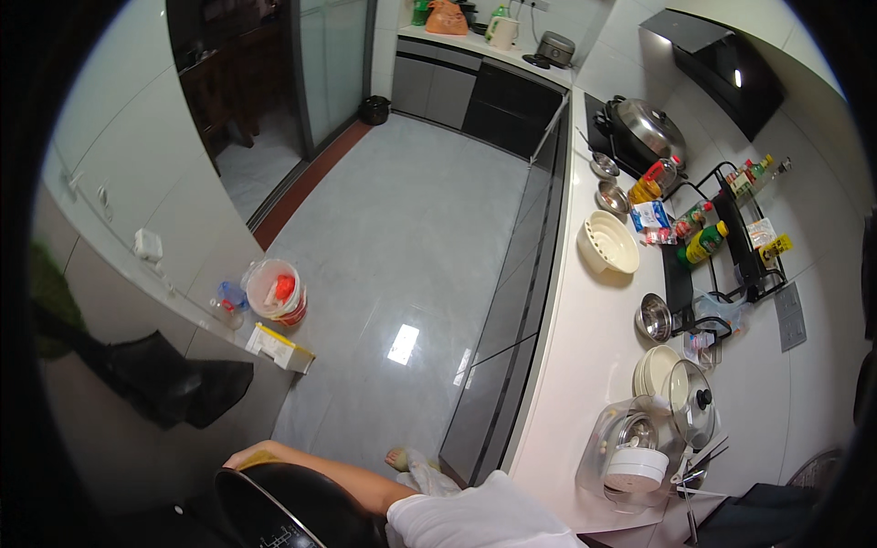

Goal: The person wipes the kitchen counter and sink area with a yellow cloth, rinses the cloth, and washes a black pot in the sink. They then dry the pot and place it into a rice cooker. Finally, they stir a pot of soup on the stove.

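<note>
The left hand [245, 456] is gripping the rim of a big round black pot [283, 507], far from the white tabletop [585, 347]. The right hand is hiding.

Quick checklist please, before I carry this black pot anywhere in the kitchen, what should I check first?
1. Grip on the black pot: one hand is at its far rim with the fingers hidden: cannot tell.
2. Second hand on the pot: not in view: cannot tell.
3. Pot contents: the inside does not show: cannot tell.
4. Floor ahead: open grey tiles: ok. The glare spot could be wet or dry: cannot tell.
5. Red bucket and yellow-edged box: against the left wall, off the middle: ok.
6. Landing spot on the counter: bare stretch beside the steel bowl: ok.
</note>
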`<move>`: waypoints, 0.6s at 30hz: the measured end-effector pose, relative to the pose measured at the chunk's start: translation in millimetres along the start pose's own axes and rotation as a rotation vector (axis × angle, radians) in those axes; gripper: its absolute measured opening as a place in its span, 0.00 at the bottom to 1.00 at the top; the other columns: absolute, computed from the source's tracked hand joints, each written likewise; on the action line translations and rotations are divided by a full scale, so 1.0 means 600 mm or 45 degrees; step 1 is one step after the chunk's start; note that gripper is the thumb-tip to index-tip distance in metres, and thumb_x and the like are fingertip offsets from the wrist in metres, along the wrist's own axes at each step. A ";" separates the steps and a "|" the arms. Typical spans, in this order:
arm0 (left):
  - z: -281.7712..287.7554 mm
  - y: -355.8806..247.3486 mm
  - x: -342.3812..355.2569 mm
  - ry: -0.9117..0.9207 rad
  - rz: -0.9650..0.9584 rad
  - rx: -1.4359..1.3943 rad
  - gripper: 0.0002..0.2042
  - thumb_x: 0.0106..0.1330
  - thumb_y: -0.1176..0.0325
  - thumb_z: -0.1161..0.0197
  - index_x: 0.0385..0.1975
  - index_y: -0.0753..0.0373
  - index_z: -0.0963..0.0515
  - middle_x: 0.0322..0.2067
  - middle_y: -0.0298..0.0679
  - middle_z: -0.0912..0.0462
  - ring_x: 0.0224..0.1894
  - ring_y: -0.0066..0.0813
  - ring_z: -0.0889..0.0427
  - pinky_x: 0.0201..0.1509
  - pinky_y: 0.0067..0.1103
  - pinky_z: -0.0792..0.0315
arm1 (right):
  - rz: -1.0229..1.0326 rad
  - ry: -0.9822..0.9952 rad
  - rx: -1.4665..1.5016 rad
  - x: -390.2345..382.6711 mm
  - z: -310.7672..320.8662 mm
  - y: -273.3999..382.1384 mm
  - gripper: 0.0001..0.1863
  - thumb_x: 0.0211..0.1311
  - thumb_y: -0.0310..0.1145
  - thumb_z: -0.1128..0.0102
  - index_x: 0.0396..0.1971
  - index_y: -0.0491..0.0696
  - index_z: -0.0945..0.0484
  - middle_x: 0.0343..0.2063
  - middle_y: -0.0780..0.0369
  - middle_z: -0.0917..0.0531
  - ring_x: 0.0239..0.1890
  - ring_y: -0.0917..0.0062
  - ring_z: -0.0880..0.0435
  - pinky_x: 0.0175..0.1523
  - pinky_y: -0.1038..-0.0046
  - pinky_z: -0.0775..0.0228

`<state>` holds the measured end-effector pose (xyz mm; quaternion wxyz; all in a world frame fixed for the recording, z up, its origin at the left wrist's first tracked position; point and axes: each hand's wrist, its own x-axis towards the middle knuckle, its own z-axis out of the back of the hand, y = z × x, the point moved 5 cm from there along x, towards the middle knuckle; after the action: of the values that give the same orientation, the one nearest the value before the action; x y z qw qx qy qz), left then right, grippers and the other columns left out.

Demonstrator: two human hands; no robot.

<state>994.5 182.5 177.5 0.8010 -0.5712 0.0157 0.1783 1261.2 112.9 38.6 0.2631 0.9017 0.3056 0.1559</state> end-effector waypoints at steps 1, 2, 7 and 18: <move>-0.007 0.012 0.014 -0.035 0.225 -0.259 0.20 0.48 0.72 0.42 0.45 0.64 0.28 0.48 0.46 0.30 0.48 0.44 0.31 0.51 0.33 0.34 | 0.115 0.233 -0.044 -0.005 -0.003 0.016 0.10 0.64 0.35 0.50 0.39 0.46 0.23 0.34 0.66 0.20 0.37 0.84 0.24 0.46 0.78 0.32; -0.013 0.020 0.025 -0.070 0.456 -0.511 0.21 0.47 0.74 0.43 0.45 0.64 0.29 0.48 0.45 0.30 0.47 0.43 0.31 0.50 0.33 0.33 | 0.076 0.311 -0.052 -0.010 -0.001 0.021 0.11 0.64 0.35 0.50 0.40 0.46 0.24 0.35 0.66 0.21 0.38 0.83 0.24 0.47 0.78 0.33; -0.061 -0.006 0.101 -0.046 0.677 -0.707 0.22 0.46 0.75 0.44 0.46 0.63 0.29 0.45 0.43 0.28 0.46 0.40 0.29 0.49 0.32 0.30 | 0.037 0.200 0.051 -0.044 0.047 0.051 0.15 0.65 0.38 0.54 0.46 0.45 0.29 0.41 0.64 0.25 0.44 0.81 0.29 0.52 0.77 0.38; -0.240 -0.154 0.272 0.249 0.580 -0.843 0.30 0.44 0.81 0.51 0.54 0.65 0.35 0.46 0.45 0.27 0.45 0.39 0.24 0.48 0.30 0.25 | 0.185 -0.657 1.041 -0.281 0.020 0.155 0.25 0.66 0.43 0.62 0.58 0.43 0.40 0.54 0.59 0.32 0.58 0.75 0.37 0.63 0.74 0.50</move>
<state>1200.8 67.6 174.1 0.5087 -0.7943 0.1596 0.2912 1181.3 -61.1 61.5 -0.0567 0.9594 0.2028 -0.1875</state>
